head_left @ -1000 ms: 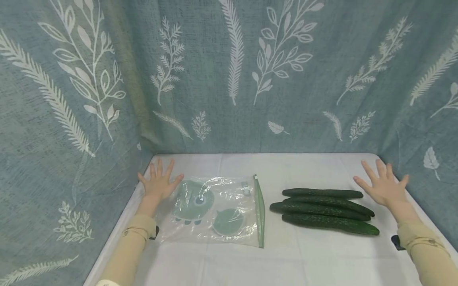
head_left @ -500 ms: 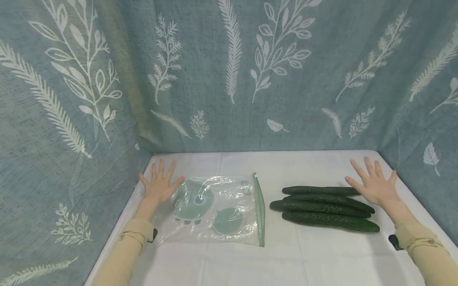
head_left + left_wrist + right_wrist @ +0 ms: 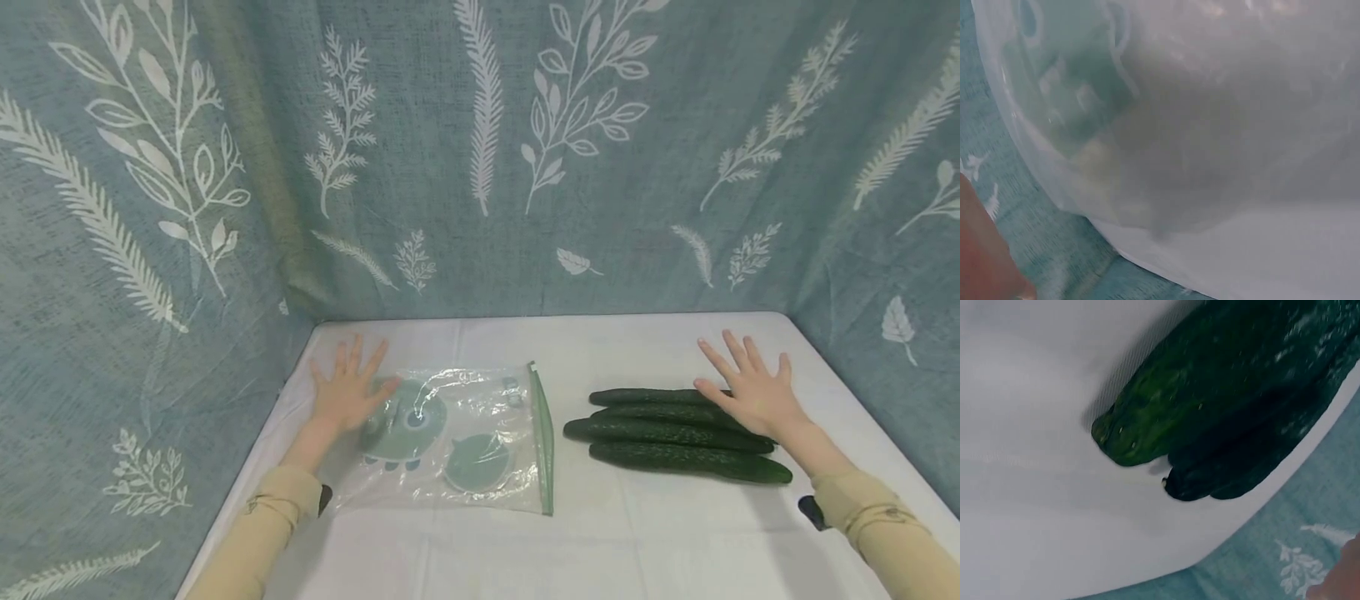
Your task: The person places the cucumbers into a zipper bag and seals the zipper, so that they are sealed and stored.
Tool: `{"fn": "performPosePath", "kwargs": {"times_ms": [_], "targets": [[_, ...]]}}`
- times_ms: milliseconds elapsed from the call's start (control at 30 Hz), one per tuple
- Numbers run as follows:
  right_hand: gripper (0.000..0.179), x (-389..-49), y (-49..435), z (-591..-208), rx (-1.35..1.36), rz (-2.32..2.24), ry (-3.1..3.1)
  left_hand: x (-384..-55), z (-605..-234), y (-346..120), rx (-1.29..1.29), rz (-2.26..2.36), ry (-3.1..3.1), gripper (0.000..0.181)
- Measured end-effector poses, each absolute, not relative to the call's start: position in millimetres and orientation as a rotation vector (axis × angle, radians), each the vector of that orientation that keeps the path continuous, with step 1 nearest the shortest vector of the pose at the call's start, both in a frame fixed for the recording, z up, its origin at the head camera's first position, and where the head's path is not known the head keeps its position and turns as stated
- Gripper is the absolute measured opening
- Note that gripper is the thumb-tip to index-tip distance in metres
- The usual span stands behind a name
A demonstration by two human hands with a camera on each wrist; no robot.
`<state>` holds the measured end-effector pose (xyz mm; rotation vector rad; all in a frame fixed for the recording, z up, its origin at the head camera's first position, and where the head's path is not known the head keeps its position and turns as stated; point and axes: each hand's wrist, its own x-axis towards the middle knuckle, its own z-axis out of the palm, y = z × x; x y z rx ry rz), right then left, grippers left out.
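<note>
A clear zip bag (image 3: 480, 467) with pale green cartoon prints lies flat on the white table, its green zip edge (image 3: 546, 454) facing right. My left hand (image 3: 347, 396), fingers spread, overlaps the bag's left end in the head view and holds nothing. To the right of the bag, several long dark green cucumbers (image 3: 690, 461) lie side by side. My right hand (image 3: 757, 396) is spread over their right ends, hiding parts of them, with nothing in its grasp. The right wrist view shows the cucumber ends (image 3: 1141, 419) close up; the left wrist view is filled by the bag (image 3: 1210, 125).
A white cloth covers the table (image 3: 525, 558). Blue-green curtains (image 3: 420, 150) with white leaf patterns stand along its back edge and both sides. A dark wrist device (image 3: 813, 512) sits under the right sleeve.
My right hand has moved left, from beside the cucumbers to over their right ends. The left hand has shifted slightly right over the bag. Bag and cucumbers stay in place.
</note>
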<state>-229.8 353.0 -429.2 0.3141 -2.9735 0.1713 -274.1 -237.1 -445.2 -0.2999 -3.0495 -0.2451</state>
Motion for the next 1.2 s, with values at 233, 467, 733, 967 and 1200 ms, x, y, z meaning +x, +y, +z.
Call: {"fn": "performPosePath", "kwargs": {"times_ms": [233,467,733,967,1200], "targets": [[0.072,-225.5,329.6,-433.4,0.450,0.175,-2.942,-266.1,-444.3,-219.6,-0.429,-0.234,-3.020,0.072],[0.070,-223.7,307.4,-443.4,0.597,0.138,-2.900,-259.9,-442.9,-201.6,-0.532,-0.229,-2.990,0.073],[0.068,-215.7,276.1,-448.9,0.786,0.194,-2.890,-251.9,-443.5,-179.3,-0.680,-0.250,-2.940,0.072],[0.063,-210.9,251.2,-453.8,0.984,0.231,-2.849,-241.4,-438.5,-157.2,-0.833,-0.191,-2.913,0.072],[0.062,-203.9,228.0,-463.0,1.234,0.148,-2.723,-233.9,-440.7,-137.0,-0.970,-0.132,-2.920,0.072]]}}
